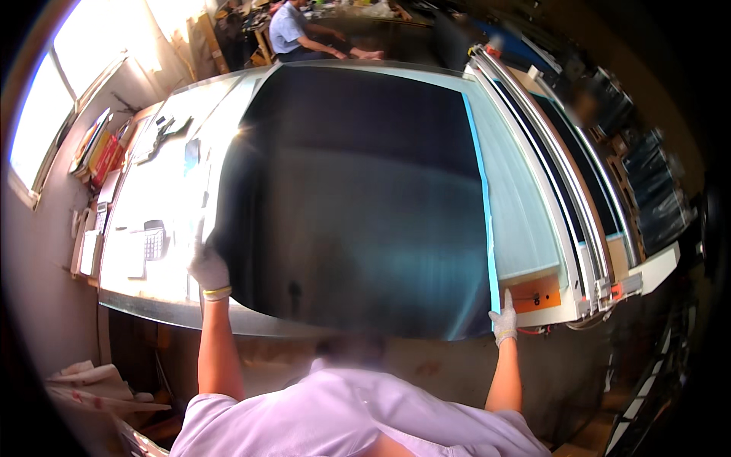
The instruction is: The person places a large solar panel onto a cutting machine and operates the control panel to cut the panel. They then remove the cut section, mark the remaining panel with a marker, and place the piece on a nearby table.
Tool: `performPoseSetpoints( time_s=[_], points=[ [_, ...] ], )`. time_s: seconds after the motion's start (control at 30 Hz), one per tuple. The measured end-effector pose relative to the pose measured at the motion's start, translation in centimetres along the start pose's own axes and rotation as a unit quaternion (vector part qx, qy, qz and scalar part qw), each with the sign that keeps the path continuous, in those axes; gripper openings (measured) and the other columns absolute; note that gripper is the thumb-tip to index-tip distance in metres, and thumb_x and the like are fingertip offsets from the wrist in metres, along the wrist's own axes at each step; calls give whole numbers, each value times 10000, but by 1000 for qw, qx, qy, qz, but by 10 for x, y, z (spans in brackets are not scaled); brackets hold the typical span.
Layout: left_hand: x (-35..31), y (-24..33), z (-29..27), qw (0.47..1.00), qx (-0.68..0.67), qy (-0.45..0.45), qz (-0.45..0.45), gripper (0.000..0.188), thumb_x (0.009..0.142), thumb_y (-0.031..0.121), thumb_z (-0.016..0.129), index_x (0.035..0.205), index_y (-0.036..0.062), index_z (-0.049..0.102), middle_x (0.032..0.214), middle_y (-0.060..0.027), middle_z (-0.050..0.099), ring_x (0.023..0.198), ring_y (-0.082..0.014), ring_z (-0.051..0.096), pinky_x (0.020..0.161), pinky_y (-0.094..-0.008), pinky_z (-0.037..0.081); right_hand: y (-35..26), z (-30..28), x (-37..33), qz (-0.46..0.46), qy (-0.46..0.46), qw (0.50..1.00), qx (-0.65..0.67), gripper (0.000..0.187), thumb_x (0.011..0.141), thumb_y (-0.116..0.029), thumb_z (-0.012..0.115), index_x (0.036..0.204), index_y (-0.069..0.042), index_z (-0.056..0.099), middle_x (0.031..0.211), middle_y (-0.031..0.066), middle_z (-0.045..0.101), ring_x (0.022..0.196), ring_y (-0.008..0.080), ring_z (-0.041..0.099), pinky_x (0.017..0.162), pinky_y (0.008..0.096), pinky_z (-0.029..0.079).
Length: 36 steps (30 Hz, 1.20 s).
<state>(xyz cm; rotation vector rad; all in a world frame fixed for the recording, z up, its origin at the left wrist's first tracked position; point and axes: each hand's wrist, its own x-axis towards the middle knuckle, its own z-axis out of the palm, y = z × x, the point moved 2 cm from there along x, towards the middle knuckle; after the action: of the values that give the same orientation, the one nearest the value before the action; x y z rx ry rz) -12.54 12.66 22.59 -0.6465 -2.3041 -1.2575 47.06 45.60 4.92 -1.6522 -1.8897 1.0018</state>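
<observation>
A large dark, glossy sheet (358,206) lies across the worktable, its surface reflecting light. Along its right edge runs a narrow light-blue strip (483,183). My left hand (209,270), in a white glove with a yellow cuff edge, grips the sheet's left edge near the front; glare washes out part of its fingers. At the near right corner, my gloved right hand (504,320) holds the edge by the blue strip, its index finger stretched forward. The fingers' undersides are hidden in both hands.
A long metal rail assembly (544,167) borders the table's right side, near an orange panel (533,295). On the bright left part lie a calculator (154,240) and papers. Folders (103,148) stand by the window wall. Another person (293,30) sits beyond the far edge.
</observation>
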Motion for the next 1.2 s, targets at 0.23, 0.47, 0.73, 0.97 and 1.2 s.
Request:
performPoseSetpoints(
  time_s=[0.23, 0.47, 0.73, 0.97, 1.2],
  points=[
    [-39, 134, -25, 950, -60, -11, 308, 463, 660, -92, 449, 1055, -41, 686, 1039, -208, 696, 985, -337, 685, 884, -402, 523, -352, 55, -38, -279, -260, 907, 180, 244, 907, -73, 516, 1043, 28, 692, 1012, 127, 714, 965, 196, 653, 887, 294, 480],
    [-61, 149, -56, 908, -49, -147, 389, 340, 749, 4, 569, 1072, 0, 675, 1102, -148, 685, 997, -300, 670, 848, -403, 532, -460, 122, -82, -106, -356, 851, 372, 384, 931, -310, 619, 895, 69, 677, 791, 67, 659, 753, 137, 598, 705, 296, 482],
    [-159, -70, -82, 970, 110, -216, 19, 652, 738, 106, 728, 1348, 46, 510, 1188, -148, 638, 1033, -332, 623, 898, -414, 489, -503, 138, -64, -200, -265, 870, 364, 273, 859, -237, 696, 706, -20, 631, 659, 1, 590, 598, 68, 521, 554, 260, 424],
    [-242, -136, -52, 926, -15, -358, -119, 157, 881, 113, 602, 970, -5, 657, 771, -180, 680, 676, -259, 669, 613, -371, 485, -549, 107, -123, -256, -231, 837, 424, 310, 862, -238, 686, 634, -48, 600, 595, -44, 520, 557, 41, 465, 536, 253, 399],
    [-250, -57, -65, 928, -225, -284, -91, 285, 988, 231, 498, 1011, -23, 624, 878, -148, 672, 743, -226, 635, 652, -349, 472, -503, -18, -172, -440, -49, 869, 220, 214, 891, -192, 628, 1089, -126, 674, 933, 92, 637, 928, 255, 564, 857, 361, 469]
  ],
)
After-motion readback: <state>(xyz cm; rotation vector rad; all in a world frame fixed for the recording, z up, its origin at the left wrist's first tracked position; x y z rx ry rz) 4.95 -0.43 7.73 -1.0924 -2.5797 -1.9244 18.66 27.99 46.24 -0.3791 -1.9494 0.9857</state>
